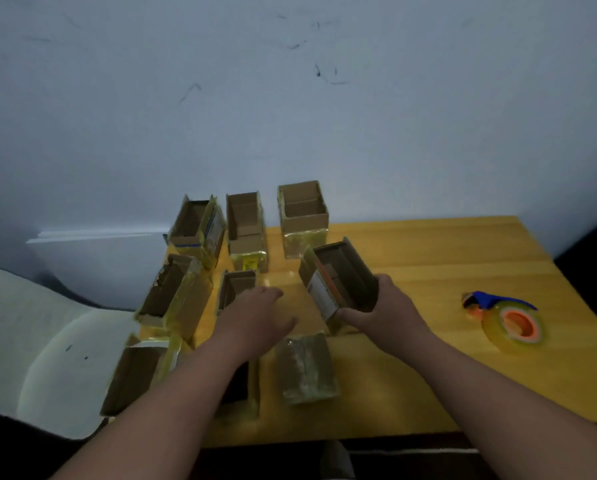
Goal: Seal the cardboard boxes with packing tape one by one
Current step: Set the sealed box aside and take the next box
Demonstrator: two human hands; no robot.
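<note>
The right hand (392,311) grips a small brown cardboard box (338,280), open at the top and tilted toward the left, with a white printed label on its near side; it is held just above the yellow wooden counter (428,258), near the middle. The left hand (259,315) hangs flat with fingers relaxed and spread, holding nothing, over another open brown box (236,289) just left of the held one. Three more open cardboard boxes (245,230) stand in a row along the counter's far edge, their lower halves wrapped in glossy yellowish tape. Further open boxes (174,294) crowd the left edge. A closed, taped box (307,368) lies flat between the forearms. Well to the right rests a roll of clear packing tape in a blue and orange dispenser (508,320).
</note>
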